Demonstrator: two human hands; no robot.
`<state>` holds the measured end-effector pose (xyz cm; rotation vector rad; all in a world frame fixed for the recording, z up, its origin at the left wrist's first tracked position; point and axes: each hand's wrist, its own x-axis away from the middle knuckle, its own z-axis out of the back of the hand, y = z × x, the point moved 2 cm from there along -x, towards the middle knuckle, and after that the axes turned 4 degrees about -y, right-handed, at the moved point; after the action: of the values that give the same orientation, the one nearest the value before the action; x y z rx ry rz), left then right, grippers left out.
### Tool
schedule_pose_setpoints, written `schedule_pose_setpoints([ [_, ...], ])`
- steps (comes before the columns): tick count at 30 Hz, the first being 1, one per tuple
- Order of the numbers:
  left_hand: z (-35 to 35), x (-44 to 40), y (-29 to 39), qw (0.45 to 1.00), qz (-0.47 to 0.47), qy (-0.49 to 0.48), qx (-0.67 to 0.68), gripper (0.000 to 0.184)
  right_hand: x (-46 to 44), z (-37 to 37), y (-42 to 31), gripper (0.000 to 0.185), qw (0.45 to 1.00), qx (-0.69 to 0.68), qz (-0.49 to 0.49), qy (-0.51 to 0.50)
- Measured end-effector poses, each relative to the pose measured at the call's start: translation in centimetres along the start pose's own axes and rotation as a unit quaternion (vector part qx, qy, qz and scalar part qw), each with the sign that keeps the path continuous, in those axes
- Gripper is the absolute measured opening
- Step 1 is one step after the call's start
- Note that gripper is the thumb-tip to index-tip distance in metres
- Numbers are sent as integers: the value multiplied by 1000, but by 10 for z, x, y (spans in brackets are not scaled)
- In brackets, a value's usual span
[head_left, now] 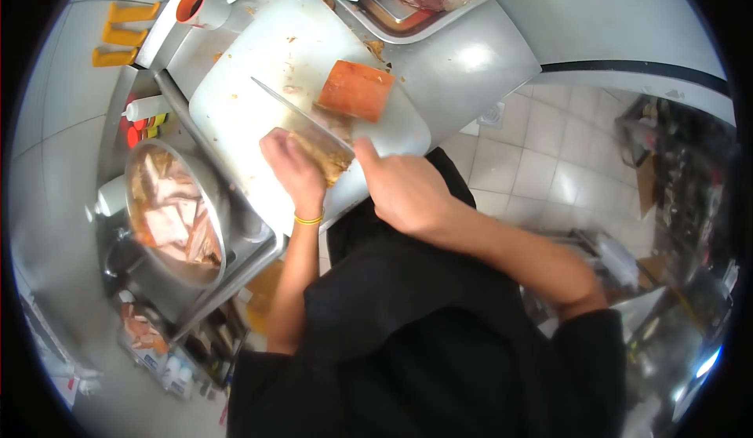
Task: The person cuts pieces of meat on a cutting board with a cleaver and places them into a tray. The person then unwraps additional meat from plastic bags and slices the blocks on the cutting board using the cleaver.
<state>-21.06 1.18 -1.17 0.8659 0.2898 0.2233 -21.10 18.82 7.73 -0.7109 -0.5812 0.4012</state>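
My right hand (406, 191) is closed around the handle of a long knife (292, 106), and the handle itself is hidden in the fist. The blade points up and left across the white cutting board (235, 136). Curled fingers of my left hand (292, 165) hold a browned piece of meat (333, 163) close beside the blade, on the near side. Whether the edge is inside the meat, I cannot tell. Just beyond the blade lies a larger block of meat (357, 90) with a smooth orange-brown surface.
A metal bowl of cut meat pieces (176, 210) stands left of the board. Squeeze bottles (147, 109) are beside it. At the back are an orange-lined mug (205, 8) and a metal tray (408, 38) with bagged meat. Small scraps dot the board.
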Motion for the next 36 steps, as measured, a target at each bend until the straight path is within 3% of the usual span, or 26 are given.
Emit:
schedule_pose_setpoints([
  [6,2,-2,3,999,-37,-12,-29,15,34,-8,-17,23,999,-23,-34,-4],
  [11,2,-3,9,996,-82,-15,-25,26,57,-20,-31,16,994,66,-21,79],
  [15,4,2,3,997,-77,-7,-28,33,63,-17,-41,11,992,101,-73,26],
  [16,7,5,-1,997,-73,-18,-27,33,61,-17,-41,11,992,96,-83,21],
  [18,9,9,-11,992,-22,-120,-23,56,53,-16,-40,9,991,114,-66,31],
  [19,6,9,-11,995,-55,-81,-34,54,49,-17,-39,9,991,112,-71,26],
  [22,6,3,-5,993,-63,-91,-29,46,36,-18,-37,12,991,120,-58,24],
  [28,1,-2,-1,997,-22,-62,30,28,-4,-27,-29,14,997,41,-64,29],
  [34,0,-6,7,999,-32,-34,-5,17,-7,-28,-19,20,999,-12,-26,31],
  [36,0,-4,0,998,-45,-34,-3,17,25,-23,-19,18,991,0,-117,-58],
])
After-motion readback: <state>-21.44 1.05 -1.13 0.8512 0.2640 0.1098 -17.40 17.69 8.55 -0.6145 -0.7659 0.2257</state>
